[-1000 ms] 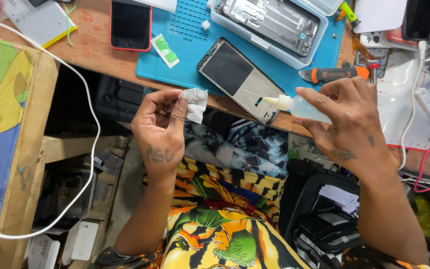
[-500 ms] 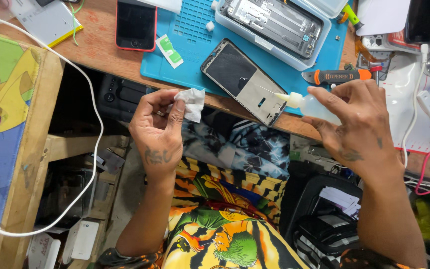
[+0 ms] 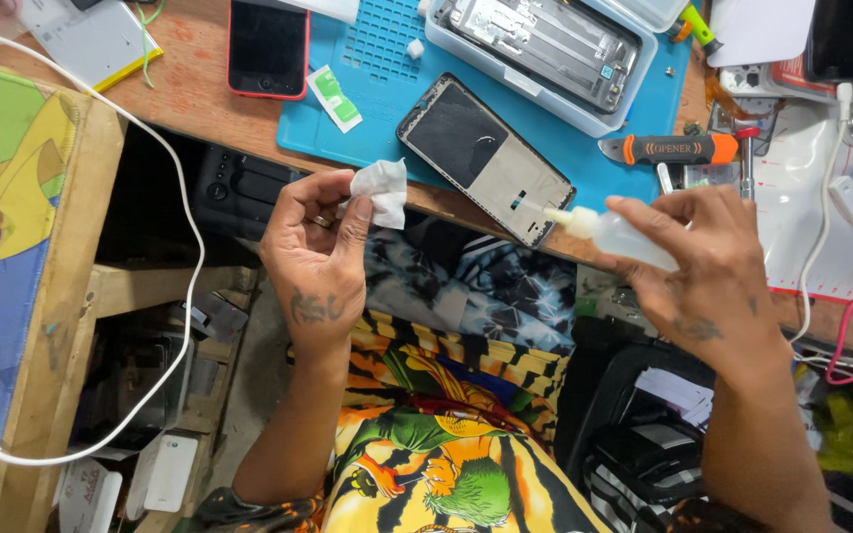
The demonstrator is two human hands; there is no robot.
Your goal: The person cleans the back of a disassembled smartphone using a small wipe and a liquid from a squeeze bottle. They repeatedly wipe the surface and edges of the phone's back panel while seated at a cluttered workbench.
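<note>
Since the frame a second back, the small clear plastic squeeze bottle with a cream nozzle (image 3: 612, 231) has tipped closer to the bench, and its nozzle now sits at the lower corner of the dark rectangular phone frame (image 3: 487, 159); I cannot tell whether the tip touches it. My right hand (image 3: 708, 271) is closed around the bottle's body, fingers curled over it, nozzle pointing left. My left hand (image 3: 320, 247) has barely shifted: it pinches a crumpled white wipe (image 3: 381, 190) between thumb and fingertips, the rest of the hand loosely curled, held just off the bench edge and a little apart from the phone frame.

That frame lies tilted on the blue silicone work mat (image 3: 377, 118), with its lower end hanging near the edge of the brown wooden bench (image 3: 185, 94). Above it on the mat I see a clear plastic tray holding a grey metal phone chassis (image 3: 545, 49), and to the left a small green-and-white sticker tab (image 3: 334, 98). A red-edged smartphone with a black screen (image 3: 269, 46) rests just off the mat's left side. Right of the frame lies an orange-and-black handled opening tool (image 3: 678, 149), near my right hand's fingertips. A white cable (image 3: 185, 286) loops down the left side, below the bench.
</note>
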